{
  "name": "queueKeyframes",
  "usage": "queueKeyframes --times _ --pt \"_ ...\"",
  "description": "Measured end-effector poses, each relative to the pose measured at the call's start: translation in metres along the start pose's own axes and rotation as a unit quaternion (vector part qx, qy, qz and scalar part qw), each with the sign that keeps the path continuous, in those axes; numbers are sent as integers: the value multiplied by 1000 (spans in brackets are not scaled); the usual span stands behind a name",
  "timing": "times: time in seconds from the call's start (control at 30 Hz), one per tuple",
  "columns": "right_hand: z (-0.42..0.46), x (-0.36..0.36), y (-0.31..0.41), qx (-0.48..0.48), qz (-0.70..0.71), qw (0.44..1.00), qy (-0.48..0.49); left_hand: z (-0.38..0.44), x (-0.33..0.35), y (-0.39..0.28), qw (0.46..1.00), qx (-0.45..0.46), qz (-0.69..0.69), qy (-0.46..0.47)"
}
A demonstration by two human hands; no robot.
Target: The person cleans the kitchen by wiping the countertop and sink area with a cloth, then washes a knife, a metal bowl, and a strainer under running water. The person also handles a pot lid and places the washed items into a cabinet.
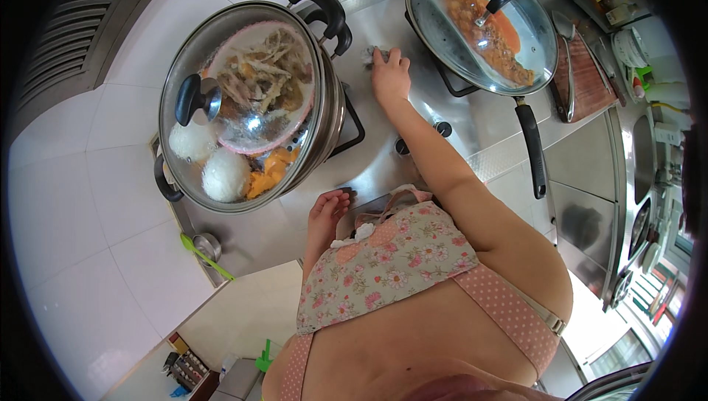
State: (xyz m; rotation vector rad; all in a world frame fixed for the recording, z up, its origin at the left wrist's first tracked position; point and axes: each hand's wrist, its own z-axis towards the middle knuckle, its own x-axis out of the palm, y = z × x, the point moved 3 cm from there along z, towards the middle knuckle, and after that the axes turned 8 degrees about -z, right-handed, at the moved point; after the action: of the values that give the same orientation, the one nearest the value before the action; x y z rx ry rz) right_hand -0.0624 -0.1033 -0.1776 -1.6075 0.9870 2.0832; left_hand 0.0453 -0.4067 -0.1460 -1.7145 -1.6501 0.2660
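My right hand (pixel 391 76) reaches out over the stainless steel stovetop (pixel 381 124), its fingers on a small grey wad (pixel 367 56), perhaps a steel scourer or cloth. Near the stove's front edge, beside my apron (pixel 381 268), my left hand (pixel 328 208) is loosely curled; whether it holds anything is hard to see. To the left stands a steamer pot under a glass lid (pixel 265 174), with a dish of food, white buns and orange pieces inside. A lidded frying pan (pixel 420 30) at the upper right holds browned food on a plate.
The frying pan's black handle (pixel 532 149) juts over the front edge. Beyond it lies a wooden board (pixel 592 77) with a metal spoon (pixel 569 64). Two stove knobs (pixel 423 138) sit under my right forearm. A green spoon (pixel 207 257) rests across a small metal bowl (pixel 208 246).
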Motion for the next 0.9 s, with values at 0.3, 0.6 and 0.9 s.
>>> queueKeyframes --times 0.3,0.6,0.9 --pt "79 31 10 28 -107 988 -108 0 -19 4 999 -23 -28 -2" --pt "154 45 27 -30 -16 996 -79 -4 -38 2 996 -27 -57 -56" --pt "69 30 27 -6 42 993 -107 1 -16 -11 998 -5 -52 -32"
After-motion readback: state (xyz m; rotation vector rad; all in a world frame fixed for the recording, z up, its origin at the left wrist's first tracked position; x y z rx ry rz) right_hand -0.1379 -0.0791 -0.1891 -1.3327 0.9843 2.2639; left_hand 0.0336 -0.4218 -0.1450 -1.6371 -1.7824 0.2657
